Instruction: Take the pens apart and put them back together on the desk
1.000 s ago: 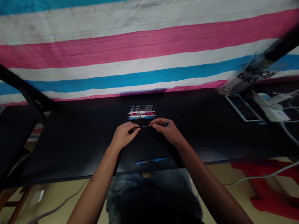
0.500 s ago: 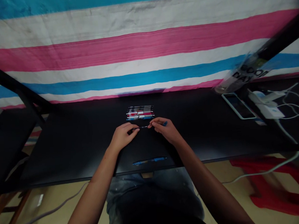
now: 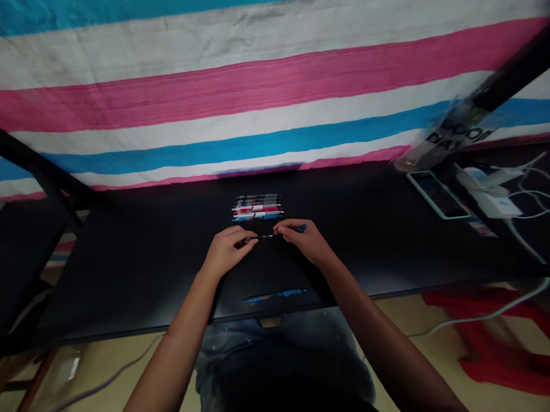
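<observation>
l hand (image 3: 231,246) gripping thin dark pen pc (image 3: 264,237), r hand (image 3: 302,239) w/ blue pc (image 3: 301,228)

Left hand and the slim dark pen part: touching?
Touching: the head view shows the left hand pinching the slim dark pen part between thumb and fingers, its pale tip sticking out.

This looks like a makeshift desk corner indoors, though whether in a home, dormitory or small workroom cannot be told. A black surface (image 3: 376,243) stands between dark slanting bars, and a striped plastic-looking sheet (image 3: 248,85) (creased and smudged, pink, blue and white) fills the upper frame as a backdrop. Pens (image 3: 257,208) at the centre, and a phone (image 3: 439,196) beside a white power strip (image 3: 488,197) at right, suggest desk use. A red stool-like piece (image 3: 479,367) stands on pale flooring (image 3: 400,323) at lower right.
</observation>
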Motion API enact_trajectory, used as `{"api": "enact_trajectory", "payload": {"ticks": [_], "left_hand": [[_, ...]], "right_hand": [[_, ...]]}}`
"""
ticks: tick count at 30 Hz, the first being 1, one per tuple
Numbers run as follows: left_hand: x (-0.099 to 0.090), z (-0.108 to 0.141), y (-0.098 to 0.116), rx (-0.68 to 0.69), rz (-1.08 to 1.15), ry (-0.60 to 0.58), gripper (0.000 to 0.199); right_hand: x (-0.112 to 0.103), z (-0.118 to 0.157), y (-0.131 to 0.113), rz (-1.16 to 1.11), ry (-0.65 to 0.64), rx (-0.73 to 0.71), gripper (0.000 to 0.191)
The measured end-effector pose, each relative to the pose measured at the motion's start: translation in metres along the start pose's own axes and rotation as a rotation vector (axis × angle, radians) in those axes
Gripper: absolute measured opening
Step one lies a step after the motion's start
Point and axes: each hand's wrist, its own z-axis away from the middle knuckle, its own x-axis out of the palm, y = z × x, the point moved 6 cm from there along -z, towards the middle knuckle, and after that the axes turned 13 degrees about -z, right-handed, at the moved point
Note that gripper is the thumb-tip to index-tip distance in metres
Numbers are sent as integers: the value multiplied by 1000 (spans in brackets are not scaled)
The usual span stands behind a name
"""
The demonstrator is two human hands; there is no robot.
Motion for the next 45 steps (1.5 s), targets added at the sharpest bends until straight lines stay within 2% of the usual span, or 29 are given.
{"api": "enact_trajectory", "payload": {"ticks": [12, 45], "left_hand": [[1, -1, 2, 4, 3, -16, 14], [3, 0, 1, 22, -14, 5, 14]], "right_hand": [[7, 3, -14, 71, -22, -33, 28], [2, 0, -2, 57, -45, -66, 27]]}}
